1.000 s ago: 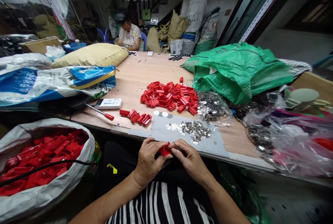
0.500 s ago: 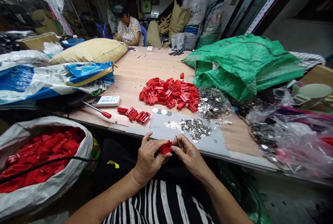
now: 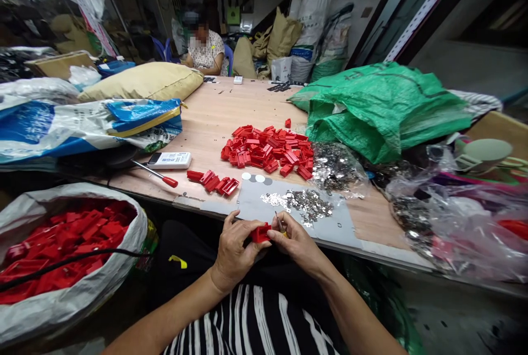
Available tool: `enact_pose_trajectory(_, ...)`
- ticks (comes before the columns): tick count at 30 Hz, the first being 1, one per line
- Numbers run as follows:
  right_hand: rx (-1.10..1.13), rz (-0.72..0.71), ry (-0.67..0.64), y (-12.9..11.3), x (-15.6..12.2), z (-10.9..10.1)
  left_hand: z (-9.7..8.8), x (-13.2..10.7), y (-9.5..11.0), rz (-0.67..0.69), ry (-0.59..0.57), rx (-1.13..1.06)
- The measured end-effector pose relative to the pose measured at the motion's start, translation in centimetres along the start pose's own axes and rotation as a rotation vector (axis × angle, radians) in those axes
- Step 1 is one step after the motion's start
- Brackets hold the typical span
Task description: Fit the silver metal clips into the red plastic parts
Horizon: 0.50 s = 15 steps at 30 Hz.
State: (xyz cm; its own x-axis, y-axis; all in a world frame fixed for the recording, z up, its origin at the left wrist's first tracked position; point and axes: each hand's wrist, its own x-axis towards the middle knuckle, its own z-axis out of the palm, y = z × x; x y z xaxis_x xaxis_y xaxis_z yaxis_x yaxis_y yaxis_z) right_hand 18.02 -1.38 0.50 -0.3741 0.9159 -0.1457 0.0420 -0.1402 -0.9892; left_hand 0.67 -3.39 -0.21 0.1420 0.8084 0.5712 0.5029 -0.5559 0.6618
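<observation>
My left hand [image 3: 237, 242] grips a small red plastic housing [image 3: 260, 233] just in front of the table edge. Close against its right end is my right hand [image 3: 293, 238], closed around a thin metal-tipped tool with a yellow handle [image 3: 282, 228]. The tool's tip points up and away from the housing. My right thumb and fingertips touch the housing's end; whether a small part is pinched there is hidden. Beyond my hands, small silvery metal plates [image 3: 307, 203] lie on a grey sheet [image 3: 251, 206]. Further back is a heap of red housings [image 3: 268, 146].
A short row of red housings [image 3: 212, 181] and a red-handled screwdriver [image 3: 169, 181] lie left. At lower left stands a sack of red parts [image 3: 140, 223]. A green sack [image 3: 383, 107] and plastic bags of metal pieces [image 3: 338, 168] are right. Another person [image 3: 206, 49] sits across the table.
The tool in my right hand has tilted, and more of its yellow handle shows. My right fingers have shifted slightly at the housing's end. My left hand keeps its hold.
</observation>
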Motion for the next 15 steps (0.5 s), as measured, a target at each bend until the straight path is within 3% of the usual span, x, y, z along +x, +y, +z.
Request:
enact_pose_trajectory(10, 0.171, 0.112, -0.077, -0.3, -1.0, 0.5, -0.6, -0.5, -0.5, 0.029, -0.104, -0.166)
enact_pose_trajectory(15, 0.302, 0.166, -0.116, 0.1, -1.3, 0.9, -0.5, -0.5, -1.2, -0.058, -0.138, -0.369)
